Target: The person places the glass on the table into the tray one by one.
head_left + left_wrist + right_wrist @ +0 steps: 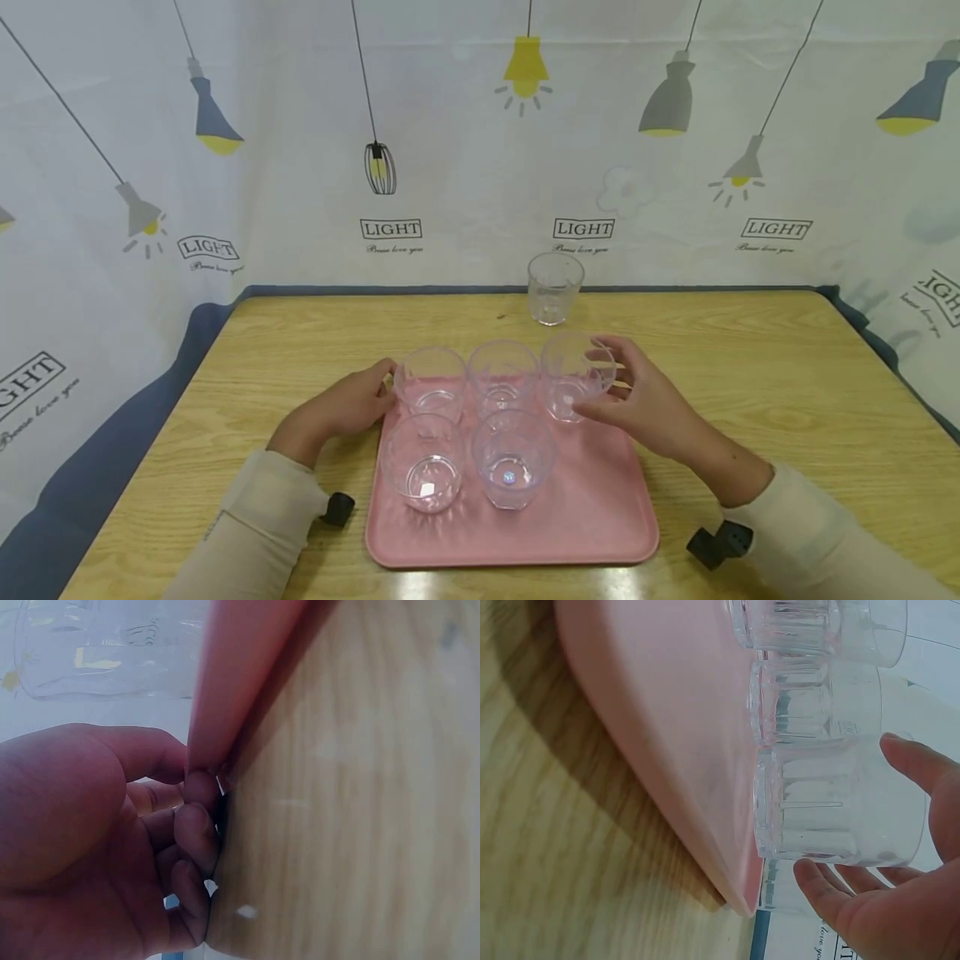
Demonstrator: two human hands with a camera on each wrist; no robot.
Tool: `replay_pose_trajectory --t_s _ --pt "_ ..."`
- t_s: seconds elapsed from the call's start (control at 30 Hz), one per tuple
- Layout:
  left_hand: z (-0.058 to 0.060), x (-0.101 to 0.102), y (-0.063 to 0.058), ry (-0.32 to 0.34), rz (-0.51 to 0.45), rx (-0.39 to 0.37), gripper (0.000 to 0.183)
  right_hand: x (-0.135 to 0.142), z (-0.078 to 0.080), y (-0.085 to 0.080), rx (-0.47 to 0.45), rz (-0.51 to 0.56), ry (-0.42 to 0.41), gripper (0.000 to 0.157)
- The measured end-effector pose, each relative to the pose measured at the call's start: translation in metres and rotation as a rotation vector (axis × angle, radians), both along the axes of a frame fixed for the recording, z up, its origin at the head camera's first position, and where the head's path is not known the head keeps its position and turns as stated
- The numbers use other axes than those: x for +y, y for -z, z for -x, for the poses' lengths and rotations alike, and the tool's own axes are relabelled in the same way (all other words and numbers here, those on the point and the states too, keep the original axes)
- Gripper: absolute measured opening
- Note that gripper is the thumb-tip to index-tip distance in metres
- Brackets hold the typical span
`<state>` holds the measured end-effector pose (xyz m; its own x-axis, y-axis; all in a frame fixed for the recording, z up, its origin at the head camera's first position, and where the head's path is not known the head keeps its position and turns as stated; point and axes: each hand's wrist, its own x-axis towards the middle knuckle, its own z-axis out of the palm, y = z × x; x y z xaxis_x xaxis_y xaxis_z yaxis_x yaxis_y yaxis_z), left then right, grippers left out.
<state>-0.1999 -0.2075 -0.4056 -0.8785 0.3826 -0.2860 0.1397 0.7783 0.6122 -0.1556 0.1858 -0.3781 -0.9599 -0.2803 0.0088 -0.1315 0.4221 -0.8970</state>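
A pink tray (pixel 592 517) lies on the wooden table, bearing several clear tumblers in two rows. My left hand (pixel 358 402) is at the tray's far left corner; in the left wrist view its thumb and curled fingers (pixel 196 829) pinch the tray's edge. My right hand (pixel 651 402) holds the tumbler at the back right (pixel 564 385) between thumb and fingers. Seen from the right wrist, that tumbler (pixel 817 802) stands upright with its base at the tray surface, the thumb on one side near the rim and the fingers on the other.
Another clear tumbler (pixel 553 292) stands on the table behind the tray, near the back edge. A white cloth (pixel 465 183) printed with lamps hangs behind and at the sides. Bare wood (pixel 772 375) shows right of the tray.
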Motion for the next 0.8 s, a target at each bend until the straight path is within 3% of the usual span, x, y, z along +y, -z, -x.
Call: replay_pose_trajectory --t_s 0.8 --pt "0.001 0.0 0.002 0.005 0.023 0.015 0.03 0.003 0.002 0.015 0.007 0.005 -0.009 0.088"
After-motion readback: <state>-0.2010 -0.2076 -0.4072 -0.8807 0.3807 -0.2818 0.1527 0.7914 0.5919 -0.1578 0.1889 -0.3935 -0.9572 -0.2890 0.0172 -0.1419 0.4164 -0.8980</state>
